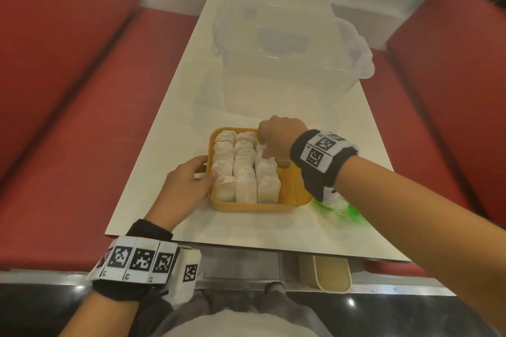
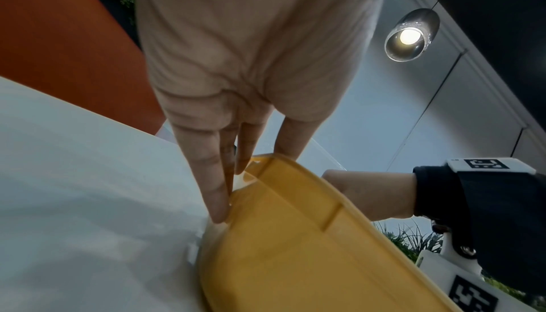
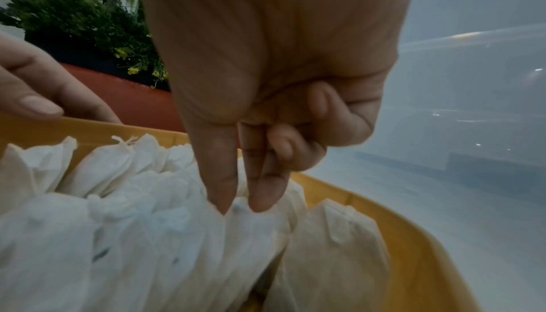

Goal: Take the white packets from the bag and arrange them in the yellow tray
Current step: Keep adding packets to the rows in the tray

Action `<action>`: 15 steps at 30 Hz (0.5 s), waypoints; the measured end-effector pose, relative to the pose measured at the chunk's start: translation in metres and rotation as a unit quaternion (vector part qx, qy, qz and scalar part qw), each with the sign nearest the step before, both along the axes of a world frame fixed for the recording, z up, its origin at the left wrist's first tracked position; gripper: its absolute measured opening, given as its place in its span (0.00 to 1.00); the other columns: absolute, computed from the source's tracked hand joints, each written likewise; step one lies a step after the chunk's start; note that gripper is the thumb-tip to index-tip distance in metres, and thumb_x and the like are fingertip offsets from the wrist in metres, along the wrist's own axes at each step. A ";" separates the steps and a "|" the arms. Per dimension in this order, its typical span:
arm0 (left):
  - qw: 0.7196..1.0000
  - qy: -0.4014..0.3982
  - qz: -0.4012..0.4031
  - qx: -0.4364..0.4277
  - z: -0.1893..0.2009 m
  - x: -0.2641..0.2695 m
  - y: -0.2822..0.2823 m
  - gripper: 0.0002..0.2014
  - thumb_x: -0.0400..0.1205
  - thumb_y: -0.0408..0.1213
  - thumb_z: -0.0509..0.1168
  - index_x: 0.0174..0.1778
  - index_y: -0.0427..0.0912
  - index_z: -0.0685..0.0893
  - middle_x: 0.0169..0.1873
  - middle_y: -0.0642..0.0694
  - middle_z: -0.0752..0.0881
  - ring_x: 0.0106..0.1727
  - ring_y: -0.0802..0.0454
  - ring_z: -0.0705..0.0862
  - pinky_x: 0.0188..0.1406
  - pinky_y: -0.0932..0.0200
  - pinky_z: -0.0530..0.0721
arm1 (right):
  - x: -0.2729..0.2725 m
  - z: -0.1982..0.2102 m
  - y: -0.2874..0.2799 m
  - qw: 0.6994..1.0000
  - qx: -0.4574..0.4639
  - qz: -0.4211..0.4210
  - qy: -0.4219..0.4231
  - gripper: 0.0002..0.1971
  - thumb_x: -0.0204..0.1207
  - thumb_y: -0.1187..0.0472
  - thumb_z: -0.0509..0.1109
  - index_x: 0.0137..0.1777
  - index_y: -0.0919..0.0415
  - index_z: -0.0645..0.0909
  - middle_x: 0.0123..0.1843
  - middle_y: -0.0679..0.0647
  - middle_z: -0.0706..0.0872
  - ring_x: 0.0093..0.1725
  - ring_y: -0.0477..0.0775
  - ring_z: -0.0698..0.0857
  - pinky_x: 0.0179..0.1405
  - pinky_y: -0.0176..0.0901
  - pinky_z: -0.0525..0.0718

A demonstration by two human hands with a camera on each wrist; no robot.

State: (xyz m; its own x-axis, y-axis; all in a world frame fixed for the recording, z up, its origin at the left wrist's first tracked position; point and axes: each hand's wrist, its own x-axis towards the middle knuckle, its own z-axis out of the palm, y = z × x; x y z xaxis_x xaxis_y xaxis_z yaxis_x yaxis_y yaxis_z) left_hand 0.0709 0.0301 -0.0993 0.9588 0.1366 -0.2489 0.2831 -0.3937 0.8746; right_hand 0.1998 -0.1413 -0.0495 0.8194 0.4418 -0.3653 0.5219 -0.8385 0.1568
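Over the tray's far right corner, the right hand pinches a packet top between thumb and forefinger. Left hand, fingers straight, presses the tray at its left wall. Packets stand in three rows inside. Tray rests on the table, near a clear bin.

No readable words or numbers anywhere; only black-and-white square code markers on the wristbands, behind the fingers, toward the forearms
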 end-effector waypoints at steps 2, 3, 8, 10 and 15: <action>1.000 0.000 -0.001 -0.002 0.000 0.000 0.001 0.18 0.84 0.40 0.64 0.71 0.49 0.78 0.57 0.51 0.84 0.57 0.47 0.86 0.60 0.43 0.85 | -0.002 0.000 0.001 1.000 -0.021 0.008 0.009 0.13 0.77 0.61 0.69 0.61 0.60 0.78 0.53 0.57 0.83 0.40 0.56 0.80 0.40 0.44 0.81; 1.000 0.000 -0.001 -0.005 0.000 0.000 0.001 0.18 0.84 0.40 0.64 0.71 0.49 0.78 0.57 0.51 0.84 0.56 0.48 0.86 0.59 0.44 0.86 | -0.002 0.001 0.001 0.999 -0.029 0.008 0.014 0.13 0.77 0.64 0.67 0.61 0.60 0.78 0.53 0.57 0.83 0.40 0.56 0.80 0.39 0.44 0.80; 1.000 -0.003 0.006 -0.020 0.000 0.000 0.003 0.17 0.84 0.38 0.64 0.70 0.49 0.79 0.56 0.50 0.84 0.54 0.49 0.87 0.53 0.46 0.89 | -0.001 0.007 0.000 1.000 -0.026 -0.002 0.011 0.10 0.79 0.62 0.66 0.58 0.60 0.79 0.49 0.55 0.81 0.40 0.56 0.80 0.41 0.44 0.81; 1.000 -0.005 0.008 -0.022 -0.001 0.000 0.003 0.17 0.84 0.37 0.64 0.70 0.49 0.80 0.56 0.50 0.84 0.53 0.49 0.87 0.52 0.47 0.89 | -0.003 0.012 0.003 1.000 -0.001 0.003 -0.006 0.07 0.77 0.61 0.67 0.54 0.60 0.80 0.48 0.55 0.82 0.39 0.57 0.81 0.40 0.44 0.81; 1.000 -0.009 0.011 -0.023 -0.002 -0.001 0.002 0.17 0.84 0.35 0.64 0.69 0.46 0.80 0.56 0.49 0.84 0.53 0.47 0.87 0.51 0.47 0.89 | -0.022 0.015 0.019 0.995 0.062 0.030 0.068 0.11 0.71 0.50 0.76 0.43 0.57 0.83 0.41 0.52 0.85 0.37 0.55 0.82 0.35 0.43 0.79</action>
